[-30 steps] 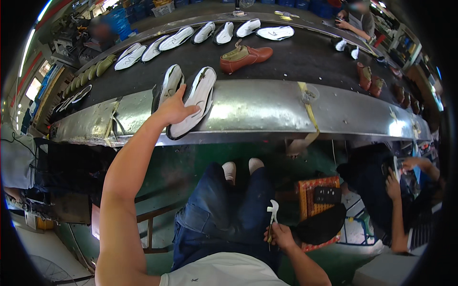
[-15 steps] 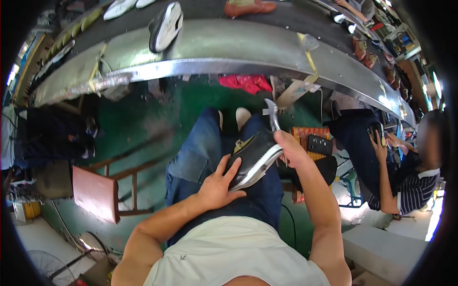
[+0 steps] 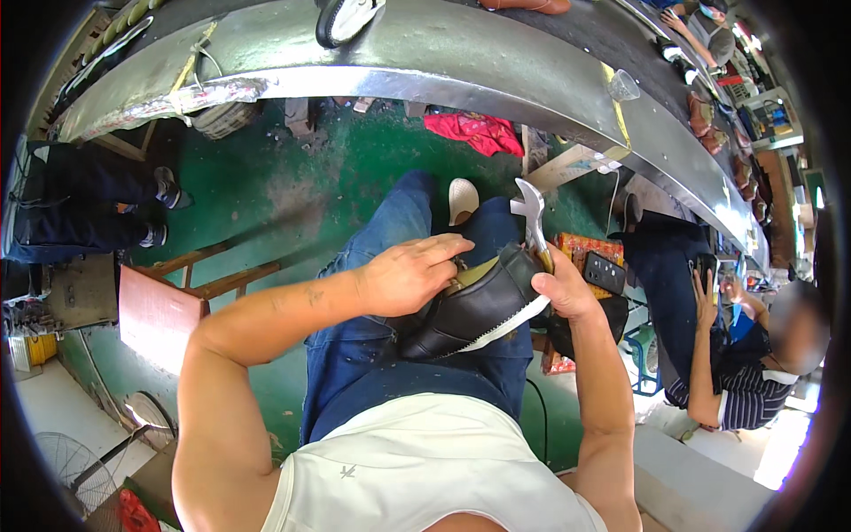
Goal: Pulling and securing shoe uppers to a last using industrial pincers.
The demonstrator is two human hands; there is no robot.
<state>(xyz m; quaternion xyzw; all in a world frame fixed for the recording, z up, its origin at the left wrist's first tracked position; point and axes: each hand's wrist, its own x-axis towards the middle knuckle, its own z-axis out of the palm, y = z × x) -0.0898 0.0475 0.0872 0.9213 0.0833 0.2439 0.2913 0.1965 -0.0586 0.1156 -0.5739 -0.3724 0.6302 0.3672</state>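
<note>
Shoe, black, pale zigzag-edged band along the sole: one, over the seated person's lap, toe to the lower left, heel toward the right hand. Its opening shows an olive lining; the deeper inside is hidden from me by fingers.

Right hand: closed round the handle of a hammer, claw head up, thumb against the shoe's heel.

Left hand: laid over the front of the opening, fingers bent; whether they pinch anything, I cannot tell.

Cup, clear plastic: one, at the metal edge of the workbench, beside a yellow strip; contents too small to make out.

Basket, greyish: one, beneath the bench's left part; its inside is out of sight.

Bin, yellow: one, far left on the floor; contents not readable.

Second shoe, black with white sole: one, on the bench edge, cut by the view.

Brown shoes: several, on the bench at right.

Cloth, red: one, on the green floor under the bench.

Stool, pinkish seat, wooden legs: one, at left.

Co-worker, striped shirt: one, seated at right.
</note>
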